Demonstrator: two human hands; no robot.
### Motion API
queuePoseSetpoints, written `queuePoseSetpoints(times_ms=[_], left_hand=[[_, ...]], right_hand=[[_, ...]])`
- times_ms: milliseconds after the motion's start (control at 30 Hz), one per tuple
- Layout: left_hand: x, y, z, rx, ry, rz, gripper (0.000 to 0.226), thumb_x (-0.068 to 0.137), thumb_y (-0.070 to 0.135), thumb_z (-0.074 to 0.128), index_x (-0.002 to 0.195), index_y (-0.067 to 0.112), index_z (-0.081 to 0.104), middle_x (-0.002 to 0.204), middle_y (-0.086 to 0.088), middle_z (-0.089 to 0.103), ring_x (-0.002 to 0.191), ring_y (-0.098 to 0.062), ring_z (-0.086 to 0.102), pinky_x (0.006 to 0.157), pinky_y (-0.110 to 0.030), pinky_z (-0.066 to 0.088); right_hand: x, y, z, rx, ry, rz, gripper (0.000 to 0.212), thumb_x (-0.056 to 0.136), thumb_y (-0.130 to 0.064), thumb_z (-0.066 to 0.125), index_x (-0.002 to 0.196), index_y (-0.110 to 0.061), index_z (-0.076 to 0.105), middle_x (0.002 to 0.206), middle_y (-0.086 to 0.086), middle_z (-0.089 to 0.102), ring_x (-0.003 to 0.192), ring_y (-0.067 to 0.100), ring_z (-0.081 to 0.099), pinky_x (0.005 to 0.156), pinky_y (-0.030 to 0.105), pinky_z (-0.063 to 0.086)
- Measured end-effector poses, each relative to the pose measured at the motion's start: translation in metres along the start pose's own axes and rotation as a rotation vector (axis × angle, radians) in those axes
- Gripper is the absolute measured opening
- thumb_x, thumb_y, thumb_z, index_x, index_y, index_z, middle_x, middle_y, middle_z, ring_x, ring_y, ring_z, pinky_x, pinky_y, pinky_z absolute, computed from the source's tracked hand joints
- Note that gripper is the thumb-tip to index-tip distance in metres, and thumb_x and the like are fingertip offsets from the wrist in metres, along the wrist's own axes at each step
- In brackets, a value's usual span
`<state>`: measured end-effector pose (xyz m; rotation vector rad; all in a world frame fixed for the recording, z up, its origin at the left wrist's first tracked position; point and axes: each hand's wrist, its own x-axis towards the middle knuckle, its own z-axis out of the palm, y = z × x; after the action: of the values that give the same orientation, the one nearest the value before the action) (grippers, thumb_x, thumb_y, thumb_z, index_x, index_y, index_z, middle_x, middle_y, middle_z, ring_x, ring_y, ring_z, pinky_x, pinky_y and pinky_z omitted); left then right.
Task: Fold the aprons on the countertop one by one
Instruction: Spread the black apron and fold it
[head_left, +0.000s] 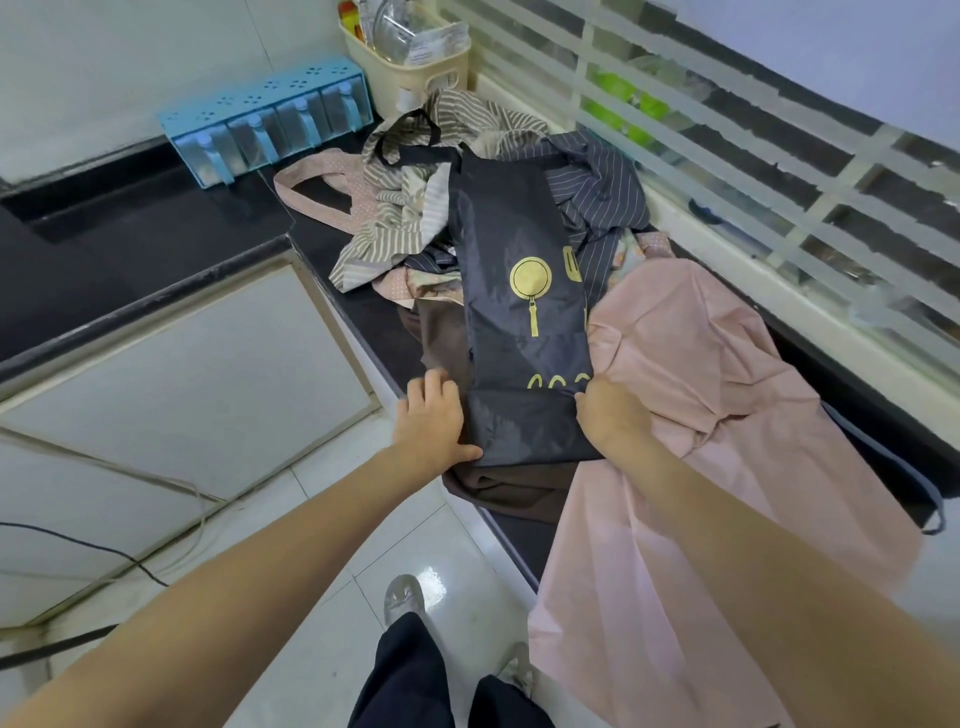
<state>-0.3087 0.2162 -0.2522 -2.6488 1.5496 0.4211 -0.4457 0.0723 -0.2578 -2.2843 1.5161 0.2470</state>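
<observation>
A dark navy apron (519, 291) with a yellow pan print lies folded into a long narrow strip on the black countertop (363, 306). Its near end is turned up over itself. My left hand (431, 421) grips the left edge of that turned-up end, thumb at its lower corner. My right hand (610, 415) pinches the right edge at the fold line. Under the strip lie a brown apron (498, 483) and a large pink apron (701, 415) that hangs over the counter's front edge. Behind it is a heap of striped beige (395, 208) and striped grey aprons (597, 182).
A blue spice rack (265, 124) stands on the counter at the back left. A cream basket (410, 62) of jars sits in the far corner. A barred window (727, 156) runs along the right. White floor tiles, a cable and my feet are below.
</observation>
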Motion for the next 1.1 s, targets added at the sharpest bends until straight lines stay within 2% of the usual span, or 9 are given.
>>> queuePoseSetpoints(times_ms=[133, 233, 300, 400, 500, 700, 800, 933, 1100], left_hand=[[0.011, 0.005, -0.008, 0.312, 0.094, 0.232, 0.089, 0.083, 0.036, 0.066, 0.146, 0.003, 0.014, 0.158, -0.011, -0.005, 0.144, -0.025, 0.009, 0.115, -0.035, 0.015], [0.014, -0.003, -0.005, 0.239, 0.189, 0.224, 0.097, 0.071, 0.031, 0.076, 0.145, -0.002, 0.022, 0.155, -0.017, 0.014, 0.139, -0.028, 0.027, 0.111, -0.035, 0.027], [0.017, -0.005, -0.006, 0.094, 0.172, 0.273, 0.077, 0.077, 0.016, 0.066, 0.144, 0.002, 0.03, 0.151, -0.015, 0.027, 0.134, -0.027, 0.036, 0.106, -0.032, 0.033], [0.028, -0.005, -0.014, -0.431, -0.004, -0.012, 0.037, 0.09, 0.003, 0.044, 0.127, 0.007, 0.046, 0.126, -0.014, 0.054, 0.114, -0.03, 0.053, 0.097, -0.035, 0.042], [0.043, 0.0, -0.021, -0.802, -0.064, -0.311, 0.011, 0.095, 0.013, 0.05, 0.091, 0.008, 0.059, 0.093, -0.016, 0.067, 0.091, -0.032, 0.067, 0.089, -0.04, 0.051], [0.058, 0.007, -0.021, -0.818, -0.14, -0.47, 0.016, 0.09, 0.024, 0.062, 0.086, 0.009, 0.065, 0.082, -0.007, 0.064, 0.055, -0.019, 0.059, 0.079, -0.031, 0.055], [0.06, 0.005, -0.015, -0.783, -0.104, -0.485, 0.009, 0.09, 0.019, 0.062, 0.085, 0.012, 0.064, 0.085, -0.006, 0.064, 0.061, -0.021, 0.061, 0.085, -0.032, 0.053], [0.056, 0.0, -0.011, -0.795, -0.102, -0.471, 0.008, 0.09, 0.015, 0.063, 0.083, 0.01, 0.062, 0.092, -0.012, 0.067, 0.079, -0.025, 0.066, 0.083, -0.032, 0.05], [0.049, -0.008, -0.004, -0.643, -0.081, -0.425, 0.016, 0.091, 0.017, 0.06, 0.09, 0.005, 0.069, 0.099, -0.013, 0.069, 0.096, -0.028, 0.063, 0.079, -0.03, 0.045]], right_hand=[[-0.003, 0.009, -0.007, 0.023, 0.076, -0.04, 0.032, 0.097, -0.012, 0.044, 0.126, 0.0, 0.037, 0.115, 0.022, 0.056, 0.102, 0.04, 0.057, 0.07, 0.036, 0.039], [-0.005, 0.018, -0.008, -0.109, 0.042, -0.188, 0.044, 0.096, -0.008, 0.045, 0.136, -0.004, 0.027, 0.117, 0.021, 0.051, 0.099, 0.039, 0.057, 0.069, 0.038, 0.041], [-0.003, 0.02, -0.008, -0.129, 0.003, -0.244, 0.042, 0.095, -0.006, 0.046, 0.134, -0.006, 0.03, 0.119, 0.02, 0.048, 0.097, 0.039, 0.057, 0.071, 0.039, 0.043], [-0.005, 0.016, -0.008, -0.121, 0.036, -0.274, 0.03, 0.096, -0.012, 0.047, 0.124, -0.008, 0.037, 0.122, 0.016, 0.044, 0.094, 0.038, 0.056, 0.07, 0.04, 0.045], [-0.004, 0.014, -0.006, -0.059, 0.087, -0.226, 0.034, 0.097, -0.022, 0.047, 0.125, -0.006, 0.04, 0.125, 0.015, 0.043, 0.102, 0.035, 0.053, 0.073, 0.039, 0.045], [0.009, 0.009, -0.015, 0.403, 0.134, -0.013, 0.027, 0.098, -0.017, 0.045, 0.109, 0.006, 0.054, 0.106, 0.024, 0.062, 0.101, 0.039, 0.055, 0.078, 0.037, 0.039], [0.022, 0.008, -0.019, 0.556, 0.037, 0.049, 0.035, 0.097, -0.012, 0.041, 0.064, -0.005, 0.053, 0.071, 0.02, 0.055, 0.073, 0.032, 0.052, 0.058, 0.035, 0.034], [0.029, 0.004, -0.028, 0.751, -0.178, 0.155, 0.035, 0.096, -0.012, 0.046, 0.061, -0.01, 0.044, 0.052, 0.008, 0.036, 0.027, 0.012, 0.031, 0.03, 0.012, 0.019], [0.036, -0.005, -0.021, 0.744, -0.162, 0.278, 0.024, 0.088, -0.009, 0.062, 0.067, -0.005, 0.053, 0.055, 0.008, 0.047, 0.044, 0.016, 0.041, 0.032, 0.019, 0.035]])
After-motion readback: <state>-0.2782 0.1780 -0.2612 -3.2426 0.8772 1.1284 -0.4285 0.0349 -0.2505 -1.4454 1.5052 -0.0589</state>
